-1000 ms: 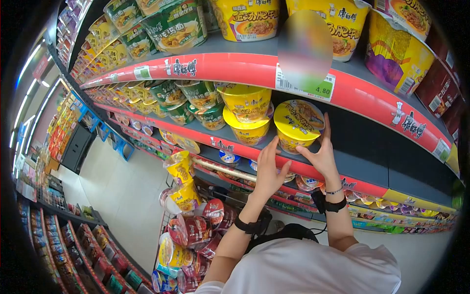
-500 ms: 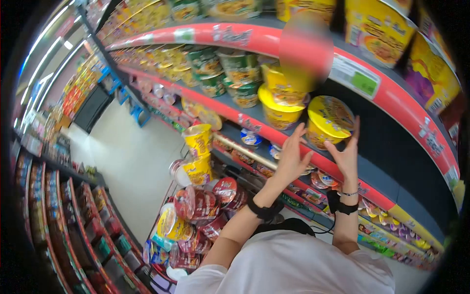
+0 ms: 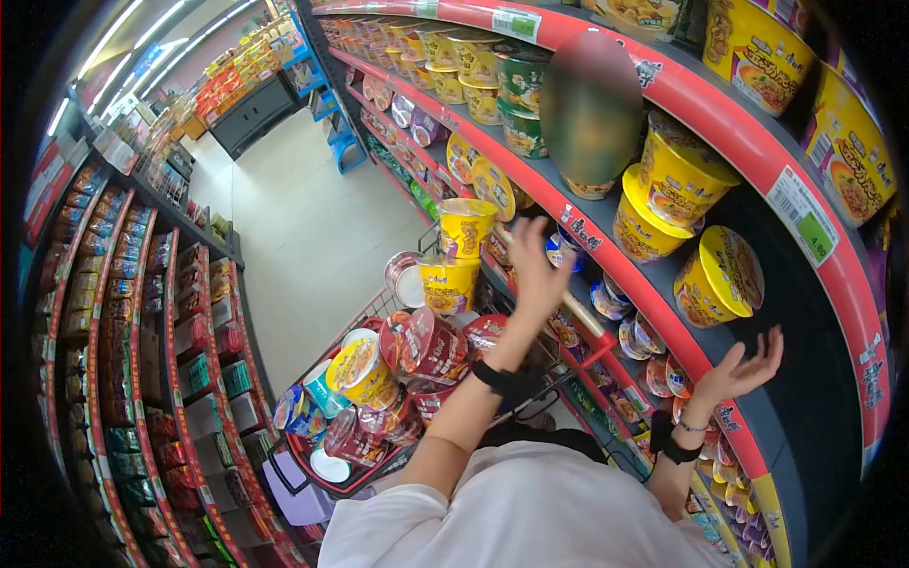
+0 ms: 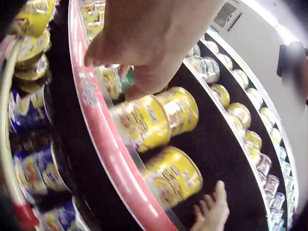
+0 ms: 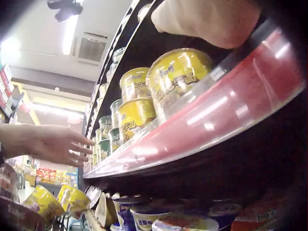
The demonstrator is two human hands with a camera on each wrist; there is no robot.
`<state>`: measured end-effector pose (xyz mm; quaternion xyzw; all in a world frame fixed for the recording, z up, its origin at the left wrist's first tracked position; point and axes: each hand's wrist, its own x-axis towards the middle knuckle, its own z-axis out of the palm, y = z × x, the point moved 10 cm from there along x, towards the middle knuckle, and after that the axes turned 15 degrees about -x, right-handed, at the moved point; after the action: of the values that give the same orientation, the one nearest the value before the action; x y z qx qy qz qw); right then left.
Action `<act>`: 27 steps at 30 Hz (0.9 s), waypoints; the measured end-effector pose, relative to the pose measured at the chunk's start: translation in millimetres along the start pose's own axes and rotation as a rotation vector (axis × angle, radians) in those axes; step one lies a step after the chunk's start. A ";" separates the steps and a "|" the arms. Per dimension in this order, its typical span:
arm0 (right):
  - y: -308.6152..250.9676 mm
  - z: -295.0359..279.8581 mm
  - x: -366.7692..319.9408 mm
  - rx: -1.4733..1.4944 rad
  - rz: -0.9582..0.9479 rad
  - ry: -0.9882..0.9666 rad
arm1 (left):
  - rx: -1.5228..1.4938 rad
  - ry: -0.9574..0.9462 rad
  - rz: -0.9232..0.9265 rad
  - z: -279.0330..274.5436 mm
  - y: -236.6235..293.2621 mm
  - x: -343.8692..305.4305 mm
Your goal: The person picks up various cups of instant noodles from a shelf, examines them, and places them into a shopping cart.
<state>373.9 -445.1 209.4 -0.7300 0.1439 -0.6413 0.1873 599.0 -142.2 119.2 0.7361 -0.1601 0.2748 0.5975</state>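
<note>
A yellow instant noodle cup (image 3: 718, 279) sits alone near the shelf's front lip, beside a stack of two more yellow cups (image 3: 653, 227). My right hand (image 3: 743, 369) hovers by that single cup, fingers spread and holding nothing. Away from the shelf, my left hand (image 3: 542, 270) hangs in the air with relaxed, empty fingers. It is nearest to two yellow cups, the upper one (image 3: 466, 227) resting over the lower one (image 3: 448, 284), at the shopping cart's far end. In the right wrist view the left hand (image 5: 55, 144) stretches out above cart level.
The cart below holds red noodle tubs (image 3: 426, 346), a yellow tub (image 3: 363, 372) and blue-wrapped ones (image 3: 301, 414). A red shelf edge (image 3: 568, 208) curves past me on the right. Packet shelves (image 3: 123, 360) line the left, with a tiled aisle (image 3: 284, 218) between.
The view has swung left. Both hands have come off the yellow cup, which stays on the shelf. My left hand has moved toward the cart; my right has drawn back slightly.
</note>
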 end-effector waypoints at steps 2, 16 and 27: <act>-20.2 10.2 -15.5 0.152 0.011 -0.079 | 0.163 0.103 -0.147 -24.6 -51.0 17.1; -123.8 107.7 -111.3 0.573 0.130 -0.867 | 0.313 0.249 -0.171 -94.0 -140.0 55.3; -120.1 127.4 -97.7 0.593 0.214 -0.858 | -0.984 -0.111 -0.783 -88.4 9.1 2.2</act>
<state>483.2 -283.1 164.5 -0.8237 -0.0591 -0.2757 0.4920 576.7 -58.6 139.7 0.3922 -0.0173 -0.1088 0.9133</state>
